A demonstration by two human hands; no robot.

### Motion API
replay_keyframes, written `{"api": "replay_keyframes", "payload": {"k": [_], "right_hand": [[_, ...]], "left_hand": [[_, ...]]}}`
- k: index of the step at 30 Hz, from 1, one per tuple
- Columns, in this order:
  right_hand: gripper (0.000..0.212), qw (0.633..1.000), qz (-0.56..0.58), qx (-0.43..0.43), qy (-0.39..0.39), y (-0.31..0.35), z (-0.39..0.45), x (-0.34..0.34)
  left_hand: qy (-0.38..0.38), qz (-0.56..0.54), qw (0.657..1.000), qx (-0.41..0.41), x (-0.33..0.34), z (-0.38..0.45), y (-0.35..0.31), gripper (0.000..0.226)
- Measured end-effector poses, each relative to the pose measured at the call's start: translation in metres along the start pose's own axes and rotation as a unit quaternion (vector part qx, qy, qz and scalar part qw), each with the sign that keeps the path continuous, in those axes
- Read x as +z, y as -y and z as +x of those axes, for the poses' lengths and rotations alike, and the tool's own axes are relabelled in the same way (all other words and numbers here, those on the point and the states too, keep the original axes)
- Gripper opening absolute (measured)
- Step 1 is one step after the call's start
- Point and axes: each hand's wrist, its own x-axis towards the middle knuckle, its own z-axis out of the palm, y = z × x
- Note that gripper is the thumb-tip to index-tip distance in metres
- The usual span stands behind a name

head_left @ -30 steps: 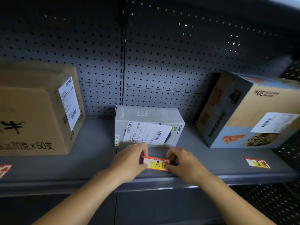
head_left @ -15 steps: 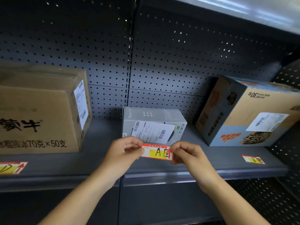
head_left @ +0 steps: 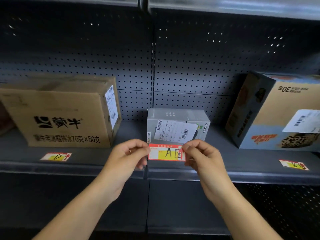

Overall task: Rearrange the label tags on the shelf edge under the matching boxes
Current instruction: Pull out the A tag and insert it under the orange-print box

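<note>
A red and yellow label tag marked "A" (head_left: 166, 152) is held up in the air in front of the small grey box (head_left: 178, 125). My left hand (head_left: 128, 155) pinches its left end and my right hand (head_left: 200, 155) pinches its right end. On the dark shelf (head_left: 242, 163) lies a tag marked "D" (head_left: 56, 156) below the brown carton (head_left: 62, 111) at the left. Another tag marked "B" (head_left: 294, 164) lies at the right below the blue and tan box (head_left: 277, 111).
A perforated dark back panel (head_left: 190, 66) rises behind the boxes. An upper shelf edge (head_left: 225, 7) runs across the top. The shelf's front lip (head_left: 86, 168) runs just below my hands.
The "A" tag was lying on the shelf edge under both hands; both hands have lifted it off the shelf and hold it up. The view has tilted upward.
</note>
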Motion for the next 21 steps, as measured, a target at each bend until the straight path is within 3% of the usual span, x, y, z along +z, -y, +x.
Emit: {"api": "replay_keyframes", "payload": {"k": [5, 12, 21], "right_hand": [[0.028, 0.999, 0.035, 0.029, 0.028, -0.001, -0.008, 0.016], [0.024, 1.000, -0.015, 0.009, 0.011, -0.004, -0.022, 0.064], [0.030, 0.998, -0.059, 0.007, 0.008, -0.027, -0.046, 0.219]], "left_hand": [[-0.022, 0.020, 1.000, 0.007, -0.015, -0.017, -0.008, 0.022], [-0.037, 0.013, 0.998, 0.043, -0.064, -0.022, -0.005, 0.013], [-0.009, 0.017, 0.999, 0.038, -0.227, -0.019, 0.007, 0.019]]}}
